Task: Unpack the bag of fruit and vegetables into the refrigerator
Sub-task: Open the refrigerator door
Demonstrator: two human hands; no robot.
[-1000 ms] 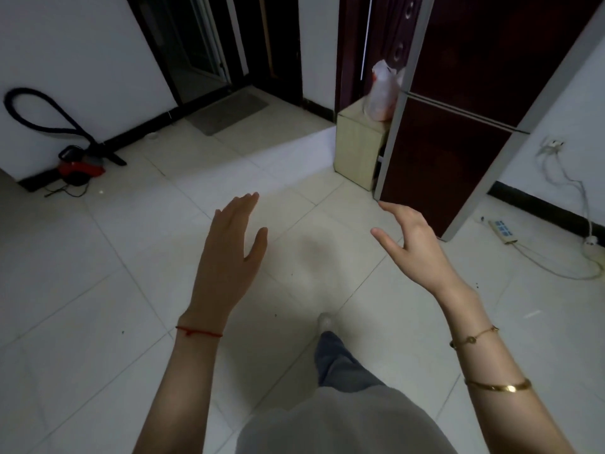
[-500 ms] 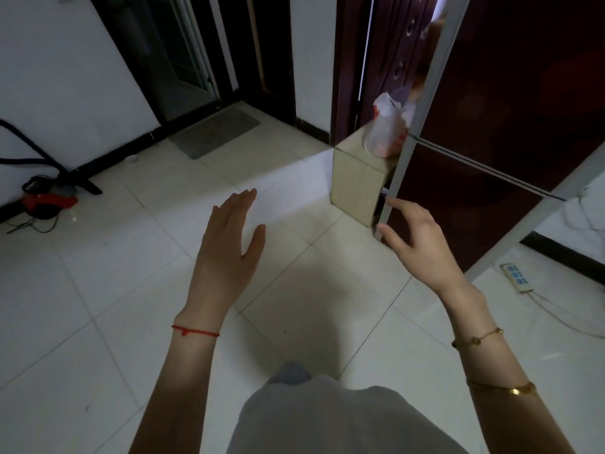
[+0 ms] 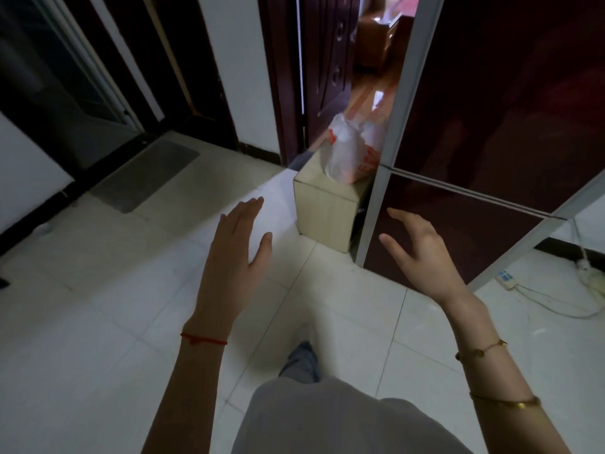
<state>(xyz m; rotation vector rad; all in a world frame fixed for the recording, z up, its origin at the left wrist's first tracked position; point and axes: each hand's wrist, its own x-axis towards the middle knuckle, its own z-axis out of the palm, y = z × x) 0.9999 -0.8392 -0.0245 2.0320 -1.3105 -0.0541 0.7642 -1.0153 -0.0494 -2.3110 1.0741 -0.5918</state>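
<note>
A white plastic bag [image 3: 343, 152] with orange print stands on a cardboard box [image 3: 327, 211] beside the refrigerator. The refrigerator [image 3: 491, 126] is tall, dark red with silver edges, and both its doors are closed. My left hand [image 3: 235, 257] is held out open, palm down, short of the box and to its left. My right hand [image 3: 422, 253] is open with curled fingers in front of the refrigerator's lower door. Neither hand touches anything. The bag's contents are hidden.
A dark wooden door [image 3: 324, 70] stands ajar behind the box. A grey mat [image 3: 147, 172] lies at a doorway on the left. A power strip [image 3: 507, 278] and white cables lie on the white tiled floor [image 3: 98, 322] to the right of the refrigerator.
I have moved closer to the refrigerator and box; both appear larger and nearer. My hands stay open and raised. The vacuum at the left wall has left the view.
</note>
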